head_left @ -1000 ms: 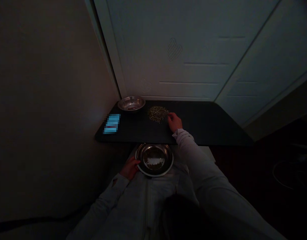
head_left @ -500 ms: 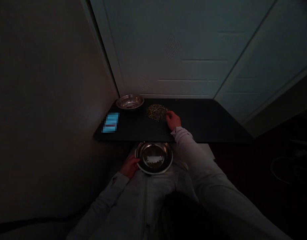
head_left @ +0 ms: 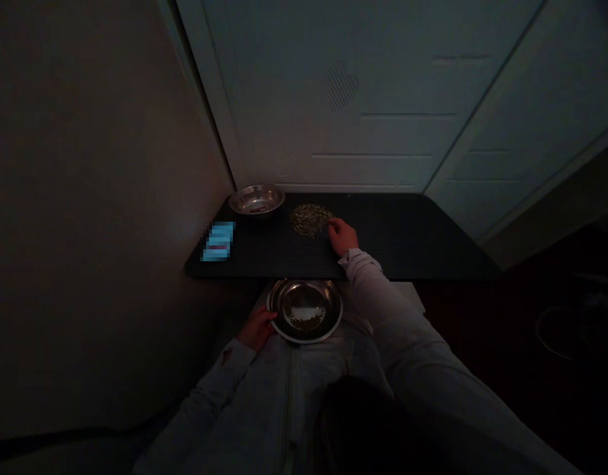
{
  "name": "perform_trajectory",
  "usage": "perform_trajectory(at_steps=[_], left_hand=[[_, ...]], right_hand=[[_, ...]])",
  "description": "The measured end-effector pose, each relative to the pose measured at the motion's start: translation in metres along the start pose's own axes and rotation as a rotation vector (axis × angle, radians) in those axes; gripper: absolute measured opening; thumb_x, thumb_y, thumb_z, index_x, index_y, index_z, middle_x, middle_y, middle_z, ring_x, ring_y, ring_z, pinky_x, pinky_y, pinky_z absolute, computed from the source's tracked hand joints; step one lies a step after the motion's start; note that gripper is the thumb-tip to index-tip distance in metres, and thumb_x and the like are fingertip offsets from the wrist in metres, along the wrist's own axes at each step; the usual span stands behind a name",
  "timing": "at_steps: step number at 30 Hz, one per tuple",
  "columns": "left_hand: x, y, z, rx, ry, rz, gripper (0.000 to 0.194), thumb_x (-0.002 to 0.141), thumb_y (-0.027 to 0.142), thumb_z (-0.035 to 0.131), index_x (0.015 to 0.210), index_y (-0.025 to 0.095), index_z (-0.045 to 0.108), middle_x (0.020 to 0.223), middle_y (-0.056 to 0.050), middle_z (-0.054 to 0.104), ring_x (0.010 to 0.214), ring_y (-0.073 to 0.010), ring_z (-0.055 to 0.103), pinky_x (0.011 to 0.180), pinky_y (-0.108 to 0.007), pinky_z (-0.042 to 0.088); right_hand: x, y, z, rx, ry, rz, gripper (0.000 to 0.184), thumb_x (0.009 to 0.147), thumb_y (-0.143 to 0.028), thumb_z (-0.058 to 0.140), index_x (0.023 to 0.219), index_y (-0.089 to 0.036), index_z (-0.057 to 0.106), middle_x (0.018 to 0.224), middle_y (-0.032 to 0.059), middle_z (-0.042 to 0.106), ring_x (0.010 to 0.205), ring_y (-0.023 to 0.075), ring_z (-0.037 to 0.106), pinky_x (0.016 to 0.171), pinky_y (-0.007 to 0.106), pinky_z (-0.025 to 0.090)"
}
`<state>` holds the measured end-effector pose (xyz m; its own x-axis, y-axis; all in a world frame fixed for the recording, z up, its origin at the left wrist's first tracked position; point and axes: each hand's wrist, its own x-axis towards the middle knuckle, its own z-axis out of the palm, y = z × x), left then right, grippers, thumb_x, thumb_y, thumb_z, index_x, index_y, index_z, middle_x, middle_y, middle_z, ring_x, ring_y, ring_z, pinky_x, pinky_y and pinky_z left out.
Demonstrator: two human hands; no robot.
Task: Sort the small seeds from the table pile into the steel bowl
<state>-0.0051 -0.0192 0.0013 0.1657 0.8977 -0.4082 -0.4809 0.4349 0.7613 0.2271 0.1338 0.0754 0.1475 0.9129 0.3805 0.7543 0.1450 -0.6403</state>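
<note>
My left hand (head_left: 257, 329) grips the left rim of a shiny metal bowl (head_left: 305, 338) at my lap, just below the table's front edge. Small grains (head_left: 305, 323) lie in the bottom of this bowl. On the dark table, a flat heap of small pale and greenish grains or seeds (head_left: 308, 219) is spread out. At the heap's right edge is my right hand (head_left: 343, 237), its fingers bent and drawn together. Whether any grain is between those fingertips is too small and dark to see.
A second metal bowl (head_left: 257, 200) stands at the table's back left, with a small dark reddish patch inside. Near the left edge lies a blurred-out, bright blue rectangle (head_left: 218, 241). Behind the black table (head_left: 422, 237) rises a white panelled door (head_left: 383, 86); a wall (head_left: 110, 218) borders the left.
Both hands keep nearly the same places, the left on the bowl and the right at the heap's edge. The view has shifted very slightly.
</note>
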Motion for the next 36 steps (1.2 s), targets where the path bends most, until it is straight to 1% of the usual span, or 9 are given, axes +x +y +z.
perform_trajectory(at_steps=[7,10,14,18,21,24,28,32,36], left_hand=[[-0.0014,0.0016,0.0033,-0.017,-0.021,0.009,0.053,0.055,0.01,0.065,0.107,0.02,0.058,0.096,-0.004,0.067,0.092,-0.0217,0.059,0.074,-0.028,0.046],[-0.0017,0.0016,0.0035,-0.018,-0.013,0.016,0.052,0.056,0.01,0.065,0.107,0.02,0.058,0.094,-0.004,0.067,0.091,-0.0211,0.059,0.073,-0.027,0.046],[-0.001,0.0003,0.0016,-0.023,0.002,0.018,0.044,0.055,0.009,0.064,0.098,0.018,0.062,0.089,-0.004,0.068,0.088,-0.0218,0.06,0.071,-0.028,0.046],[-0.0009,0.0003,0.0016,-0.035,0.022,0.009,0.035,0.055,0.007,0.063,0.088,0.017,0.065,0.086,-0.004,0.068,0.083,-0.02,0.061,0.07,-0.028,0.047],[-0.0014,0.0012,0.0031,-0.043,0.021,0.013,0.032,0.056,0.006,0.063,0.085,0.017,0.065,0.083,-0.003,0.069,0.08,-0.0191,0.061,0.07,-0.028,0.047],[-0.0021,0.0022,0.0047,-0.047,-0.005,0.01,0.035,0.056,0.006,0.063,0.089,0.017,0.064,0.087,-0.004,0.069,0.084,-0.0201,0.061,0.073,-0.029,0.047],[-0.0019,0.0019,0.0045,-0.027,0.003,0.009,0.04,0.055,0.008,0.064,0.095,0.017,0.064,0.091,-0.005,0.068,0.088,-0.0221,0.06,0.074,-0.029,0.047],[-0.0004,0.0005,0.0021,-0.012,0.027,0.01,0.037,0.055,0.008,0.064,0.091,0.017,0.064,0.087,-0.004,0.068,0.085,-0.0212,0.06,0.07,-0.027,0.047],[-0.0004,0.0,0.0012,-0.02,-0.006,0.03,0.04,0.056,0.008,0.063,0.095,0.017,0.063,0.09,-0.004,0.068,0.088,-0.0208,0.06,0.073,-0.027,0.046]], right_hand=[[-0.0004,0.0003,0.0009,0.017,-0.032,-0.025,0.028,0.076,-0.024,0.042,0.096,-0.017,0.061,0.085,0.0053,0.065,0.079,0.0169,0.058,0.077,0.03,0.043],[-0.0007,0.0006,0.0011,0.04,-0.019,-0.042,0.028,0.076,-0.024,0.042,0.096,-0.018,0.061,0.085,0.0048,0.065,0.078,0.0167,0.058,0.076,0.03,0.044],[0.0002,0.0021,0.0026,0.037,-0.001,-0.022,0.027,0.076,-0.024,0.042,0.095,-0.018,0.061,0.084,0.0047,0.065,0.077,0.0166,0.058,0.076,0.03,0.044],[0.0005,0.0023,0.0034,0.018,-0.029,-0.02,0.027,0.075,-0.023,0.043,0.095,-0.018,0.061,0.083,0.0047,0.065,0.077,0.0166,0.057,0.075,0.03,0.043],[-0.0003,0.0016,0.0029,0.023,-0.051,-0.04,0.027,0.076,-0.025,0.043,0.095,-0.017,0.06,0.083,0.0048,0.065,0.077,0.0166,0.057,0.075,0.03,0.043],[-0.0008,0.0014,0.0024,0.034,-0.041,-0.041,0.028,0.076,-0.025,0.042,0.096,-0.016,0.06,0.084,0.0055,0.064,0.077,0.0165,0.057,0.074,0.029,0.043],[-0.0012,0.001,0.0022,0.028,-0.034,-0.035,0.027,0.075,-0.024,0.043,0.094,-0.017,0.061,0.083,0.0045,0.065,0.075,0.0158,0.057,0.073,0.029,0.043],[-0.0022,-0.0002,0.002,0.044,-0.064,-0.075,0.026,0.075,-0.024,0.043,0.093,-0.017,0.061,0.081,0.0034,0.065,0.074,0.0151,0.057,0.074,0.028,0.043],[-0.0034,-0.0005,0.0017,0.065,-0.068,-0.097,0.028,0.076,-0.025,0.042,0.094,-0.017,0.061,0.08,0.0033,0.065,0.073,0.0149,0.056,0.074,0.028,0.043]])
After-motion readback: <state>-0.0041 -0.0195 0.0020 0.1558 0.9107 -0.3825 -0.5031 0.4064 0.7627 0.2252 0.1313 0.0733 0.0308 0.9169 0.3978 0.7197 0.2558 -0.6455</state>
